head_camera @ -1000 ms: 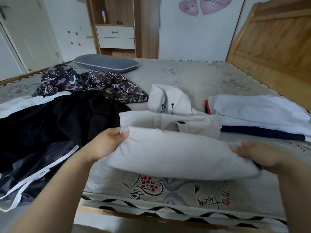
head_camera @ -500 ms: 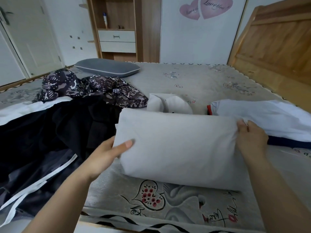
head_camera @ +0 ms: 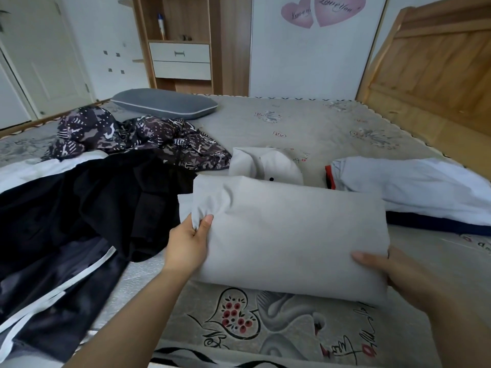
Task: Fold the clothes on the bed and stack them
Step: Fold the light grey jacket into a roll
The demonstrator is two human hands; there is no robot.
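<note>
Grey folded hoodie point(head_camera: 292, 235) gripped by left hand point(head_camera: 186, 245) and right hand point(head_camera: 398, 277).

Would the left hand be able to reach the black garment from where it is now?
Probably yes: the left hand pinches the grey hoodie right beside the black garment, nothing lying between, though it must let go first.

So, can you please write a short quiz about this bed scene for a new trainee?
1. True or false: the left hand pinches the folded grey hoodie at its left edge.
2. What lies directly left of the hoodie? A) black garment B) grey pillow C) wooden headboard
3. Fill in: the right hand holds the hoodie at its near ____ corner.

Key: 1 true; 2 A; 3 right.
</note>
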